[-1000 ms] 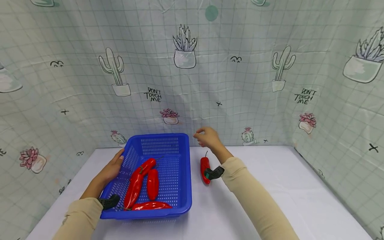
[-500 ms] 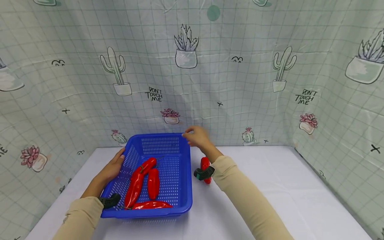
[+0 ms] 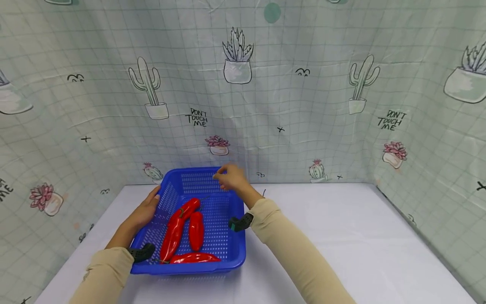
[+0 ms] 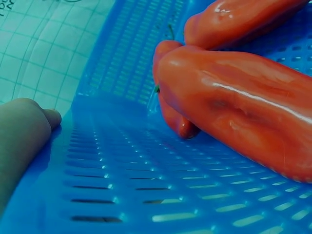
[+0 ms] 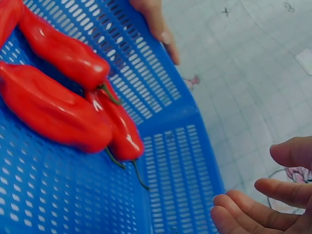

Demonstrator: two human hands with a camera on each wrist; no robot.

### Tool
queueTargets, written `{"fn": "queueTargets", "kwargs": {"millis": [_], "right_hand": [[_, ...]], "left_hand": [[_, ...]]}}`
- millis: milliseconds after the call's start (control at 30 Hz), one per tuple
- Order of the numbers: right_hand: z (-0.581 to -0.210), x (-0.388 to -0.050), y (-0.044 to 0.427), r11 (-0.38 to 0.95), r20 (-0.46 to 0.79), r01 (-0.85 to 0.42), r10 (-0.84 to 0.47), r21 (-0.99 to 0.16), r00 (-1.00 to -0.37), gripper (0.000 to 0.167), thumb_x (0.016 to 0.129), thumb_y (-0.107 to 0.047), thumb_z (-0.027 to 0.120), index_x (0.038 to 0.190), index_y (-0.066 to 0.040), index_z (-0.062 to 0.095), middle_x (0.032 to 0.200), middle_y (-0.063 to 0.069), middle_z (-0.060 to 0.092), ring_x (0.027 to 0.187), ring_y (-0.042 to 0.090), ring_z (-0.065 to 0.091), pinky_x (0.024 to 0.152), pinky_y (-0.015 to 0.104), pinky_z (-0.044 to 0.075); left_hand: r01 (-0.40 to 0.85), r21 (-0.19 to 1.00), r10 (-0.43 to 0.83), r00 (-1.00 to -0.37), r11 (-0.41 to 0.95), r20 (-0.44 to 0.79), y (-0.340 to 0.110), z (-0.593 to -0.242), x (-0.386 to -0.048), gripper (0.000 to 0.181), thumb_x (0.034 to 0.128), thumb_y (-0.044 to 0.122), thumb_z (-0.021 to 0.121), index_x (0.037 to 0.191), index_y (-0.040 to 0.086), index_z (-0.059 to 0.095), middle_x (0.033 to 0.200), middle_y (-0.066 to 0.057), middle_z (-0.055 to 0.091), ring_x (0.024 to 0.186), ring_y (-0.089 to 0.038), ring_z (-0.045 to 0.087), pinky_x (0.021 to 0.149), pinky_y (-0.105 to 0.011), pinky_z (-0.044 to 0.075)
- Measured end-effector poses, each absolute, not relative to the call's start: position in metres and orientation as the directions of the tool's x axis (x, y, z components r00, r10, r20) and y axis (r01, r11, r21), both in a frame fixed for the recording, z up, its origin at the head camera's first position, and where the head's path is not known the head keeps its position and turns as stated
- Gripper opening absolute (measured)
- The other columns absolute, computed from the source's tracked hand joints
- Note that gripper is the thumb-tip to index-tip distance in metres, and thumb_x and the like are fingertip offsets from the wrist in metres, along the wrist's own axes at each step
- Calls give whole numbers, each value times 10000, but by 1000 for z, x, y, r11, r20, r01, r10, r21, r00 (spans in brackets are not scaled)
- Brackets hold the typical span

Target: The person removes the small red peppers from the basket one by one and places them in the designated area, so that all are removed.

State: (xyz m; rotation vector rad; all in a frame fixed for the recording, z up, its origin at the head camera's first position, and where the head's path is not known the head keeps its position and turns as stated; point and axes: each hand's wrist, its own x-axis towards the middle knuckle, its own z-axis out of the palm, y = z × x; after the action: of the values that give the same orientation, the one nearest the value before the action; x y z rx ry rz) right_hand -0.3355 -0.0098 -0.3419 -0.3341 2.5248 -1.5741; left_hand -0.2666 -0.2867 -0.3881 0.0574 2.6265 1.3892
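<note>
A blue slotted plastic basket stands on the table with several red chili peppers inside, mostly in its left and front part. My left hand rests along the basket's left rim, fingers fairly straight; in the left wrist view only a bit of that hand shows beside the rim. Over the basket's back right part hovers my right hand. In the right wrist view this hand has thumb and fingers apart with nothing between them. Right of the basket, a thin pepper stem shows; my right forearm hides its pepper.
A white table extends to the right of the basket. Behind it hangs a pale gridded cloth printed with cacti. Black bands with camera pods sit on both wrists.
My right hand has moved left, from beside the basket to above its back right part. The forearm now covers the pepper on the table. My left hand stays on the rim.
</note>
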Motion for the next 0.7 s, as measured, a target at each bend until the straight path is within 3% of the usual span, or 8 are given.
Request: {"fn": "queueTargets", "kwargs": {"millis": [167, 367, 567, 700], "right_hand": [[-346, -336, -19, 447, -35, -90, -265, -890, -964, 326, 946, -174, 645, 1206, 21, 621, 1049, 267, 688, 898, 372, 704, 678, 305, 588], [-352, -336, -28, 347, -99, -6, -283, -938, -954, 339, 946, -149, 628, 1219, 50, 602, 1057, 284, 678, 965, 415, 685, 779, 387, 589], [-361, -334, -39, 300, -158, 66, -294, -952, -943, 325, 937, -136, 631, 1192, 64, 603, 1030, 284, 679, 855, 347, 706, 779, 396, 589], [-367, -333, -47, 267, -181, 98, -306, -959, -935, 333, 935, -138, 634, 1196, 65, 594, 1053, 301, 672, 893, 373, 705, 812, 432, 578]], "left_hand": [[-44, 819, 105, -986, 572, -126, -286, -390, -268, 553, 1091, 272, 143, 1568, 66, -47, 1583, -336, 14, 1425, -541, 132, 1138, -644, 143], [-41, 817, 105, -987, 576, -124, -286, -390, -271, 552, 1092, 273, 144, 1568, 68, -44, 1575, -348, 38, 1416, -547, 156, 1137, -651, 149], [-40, 814, 109, -986, 580, -126, -287, -390, -271, 548, 1091, 240, 155, 1564, 48, -44, 1583, -336, 9, 1451, -523, 63, 1162, -629, 81], [-37, 817, 107, -987, 575, -120, -289, -391, -271, 546, 1091, 234, 156, 1564, 46, -42, 1586, -332, 1, 1456, -518, 37, 1165, -627, 60]]}}
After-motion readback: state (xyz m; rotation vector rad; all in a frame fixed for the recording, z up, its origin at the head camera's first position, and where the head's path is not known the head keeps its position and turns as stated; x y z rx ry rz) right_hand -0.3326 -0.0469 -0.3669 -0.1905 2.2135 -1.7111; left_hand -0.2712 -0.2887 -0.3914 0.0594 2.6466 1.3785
